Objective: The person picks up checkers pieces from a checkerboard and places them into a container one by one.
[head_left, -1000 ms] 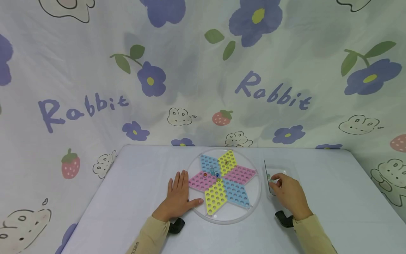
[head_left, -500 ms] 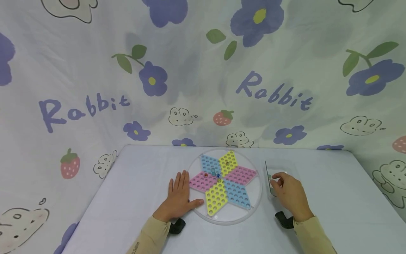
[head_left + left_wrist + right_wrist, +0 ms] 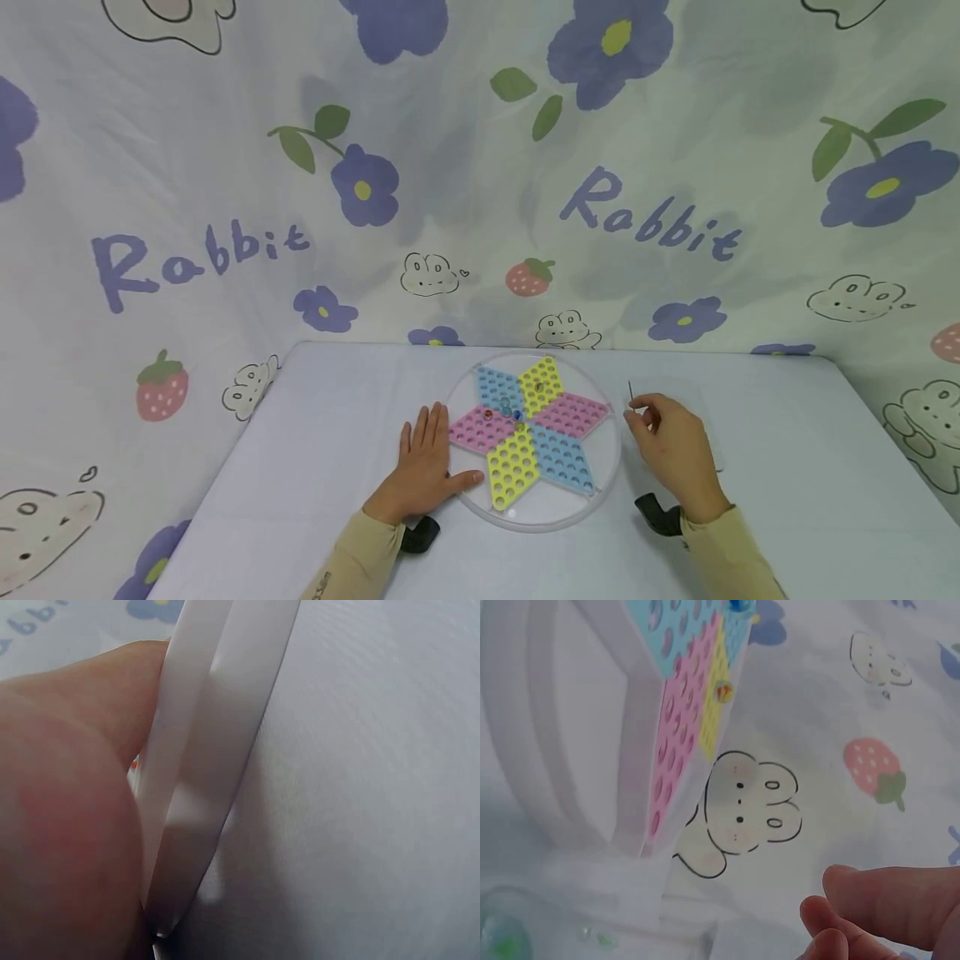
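Observation:
A round white Chinese checkers board [image 3: 577,479] with pink, yellow and blue star points lies on the table. My left hand [image 3: 420,475] rests flat against its left rim, fingers straight and thumb over the edge. In the left wrist view that hand lies along the board's rim [image 3: 202,750]. My right hand [image 3: 675,446] is raised over the clear plastic box [image 3: 708,417] right of the board. Its thumb and fingertips pinch a small pale marble [image 3: 634,409], mostly hidden. In the right wrist view, thumb and fingers [image 3: 881,900] come together beside the board.
Several marbles sit in the board's holes near its centre, among them a red one [image 3: 488,414] and a blue one [image 3: 517,415]. A green-cored marble [image 3: 506,941] lies in the box. Behind the white table [image 3: 337,392] hangs a flowered cloth [image 3: 480,183].
My right hand has lifted from inside the box and moved slightly left towards the board. The left hand has stayed at the board's rim.

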{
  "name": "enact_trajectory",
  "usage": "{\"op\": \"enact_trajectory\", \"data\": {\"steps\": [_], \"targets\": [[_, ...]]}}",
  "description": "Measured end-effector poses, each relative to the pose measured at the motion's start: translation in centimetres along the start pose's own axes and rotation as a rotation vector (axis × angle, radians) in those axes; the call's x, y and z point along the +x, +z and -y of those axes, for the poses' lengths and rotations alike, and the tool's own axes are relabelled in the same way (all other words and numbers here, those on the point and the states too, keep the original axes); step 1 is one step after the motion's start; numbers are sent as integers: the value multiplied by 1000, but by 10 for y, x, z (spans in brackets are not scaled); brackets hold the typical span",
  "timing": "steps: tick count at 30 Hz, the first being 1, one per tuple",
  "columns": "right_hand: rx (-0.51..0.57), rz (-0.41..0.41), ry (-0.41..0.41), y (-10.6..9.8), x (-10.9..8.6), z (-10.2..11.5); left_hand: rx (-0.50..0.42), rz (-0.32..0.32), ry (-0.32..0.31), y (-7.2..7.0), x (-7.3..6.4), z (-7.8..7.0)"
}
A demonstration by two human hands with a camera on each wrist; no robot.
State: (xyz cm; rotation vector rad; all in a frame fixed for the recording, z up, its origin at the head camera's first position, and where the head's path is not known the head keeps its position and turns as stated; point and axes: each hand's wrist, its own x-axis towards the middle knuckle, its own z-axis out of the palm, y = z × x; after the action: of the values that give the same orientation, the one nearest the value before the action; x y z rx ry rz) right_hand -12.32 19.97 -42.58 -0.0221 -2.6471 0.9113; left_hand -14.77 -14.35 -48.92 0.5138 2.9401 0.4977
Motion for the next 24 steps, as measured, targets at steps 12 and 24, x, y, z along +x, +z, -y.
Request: {"op": "enact_trajectory", "data": {"steps": [12,24], "targets": [[16,53,48,19,5,18,0,-6,15,-4,-1,-3],[69,78,44,40,10,34,2,8,14,-5,0,-2]]}}
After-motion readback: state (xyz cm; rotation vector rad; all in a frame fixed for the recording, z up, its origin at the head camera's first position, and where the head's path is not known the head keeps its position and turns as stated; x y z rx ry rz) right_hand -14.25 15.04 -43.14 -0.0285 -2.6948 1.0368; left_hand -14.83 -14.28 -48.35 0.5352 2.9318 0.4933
